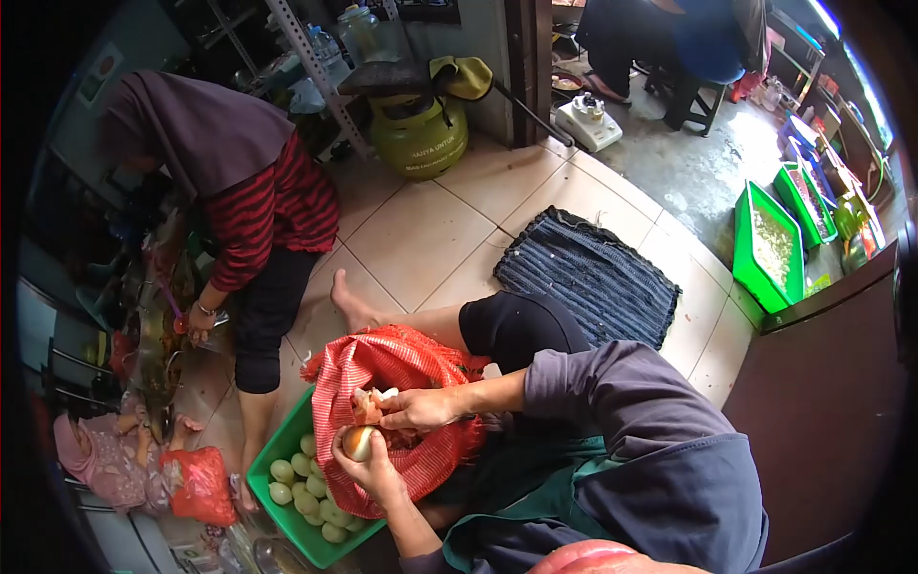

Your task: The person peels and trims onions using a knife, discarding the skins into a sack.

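My left hand (375,467) is wrapped round a partly peeled onion (359,442) with a pale side and a brown side, above a red mesh sack (354,378). Just above it, my right hand (423,408) is closed on reddish-brown onion skin (368,406); whether it also holds a blade cannot be made out. The sack lies open over my lap, with loose skins inside. Partly under the sack, a green crate (271,466) holds several peeled, pale green onions (304,486).
Another person (229,163) bends over items at the left, near a small child (110,459). A green gas cylinder (421,139), dark mat (588,273), white scale (588,122) and green trays (744,251) stand or lie around. Someone sits at the top right.
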`<state>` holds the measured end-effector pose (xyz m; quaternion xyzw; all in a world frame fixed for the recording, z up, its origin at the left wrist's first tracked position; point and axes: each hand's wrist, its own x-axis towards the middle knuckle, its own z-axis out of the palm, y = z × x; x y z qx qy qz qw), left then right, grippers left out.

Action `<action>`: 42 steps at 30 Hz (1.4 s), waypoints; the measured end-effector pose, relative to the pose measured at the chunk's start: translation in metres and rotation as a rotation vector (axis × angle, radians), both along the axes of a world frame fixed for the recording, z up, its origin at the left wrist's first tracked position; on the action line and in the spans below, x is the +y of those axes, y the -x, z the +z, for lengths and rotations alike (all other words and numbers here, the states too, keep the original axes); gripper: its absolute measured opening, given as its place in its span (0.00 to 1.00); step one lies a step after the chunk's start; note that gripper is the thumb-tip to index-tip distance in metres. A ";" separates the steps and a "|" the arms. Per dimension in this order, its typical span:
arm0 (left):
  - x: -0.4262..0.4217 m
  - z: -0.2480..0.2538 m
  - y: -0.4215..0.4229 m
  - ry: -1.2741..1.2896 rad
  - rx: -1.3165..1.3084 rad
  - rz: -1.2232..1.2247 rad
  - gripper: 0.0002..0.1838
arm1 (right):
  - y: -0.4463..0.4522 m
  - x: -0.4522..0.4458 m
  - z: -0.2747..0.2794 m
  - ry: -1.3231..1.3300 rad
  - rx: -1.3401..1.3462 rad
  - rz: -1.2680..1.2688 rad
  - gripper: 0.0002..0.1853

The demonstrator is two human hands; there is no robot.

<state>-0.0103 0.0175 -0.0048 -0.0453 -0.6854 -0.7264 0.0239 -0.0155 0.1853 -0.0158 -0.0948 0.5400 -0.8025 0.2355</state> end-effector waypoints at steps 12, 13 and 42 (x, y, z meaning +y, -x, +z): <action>-0.001 0.003 -0.008 0.077 0.106 0.046 0.30 | -0.005 -0.011 0.028 0.103 -0.098 -0.035 0.27; -0.004 0.006 -0.009 0.118 0.105 0.068 0.30 | -0.006 -0.020 0.024 0.141 -0.092 -0.047 0.26; -0.024 0.016 0.003 -0.433 -0.236 -0.092 0.31 | 0.001 -0.010 0.034 -0.039 -0.150 -0.036 0.12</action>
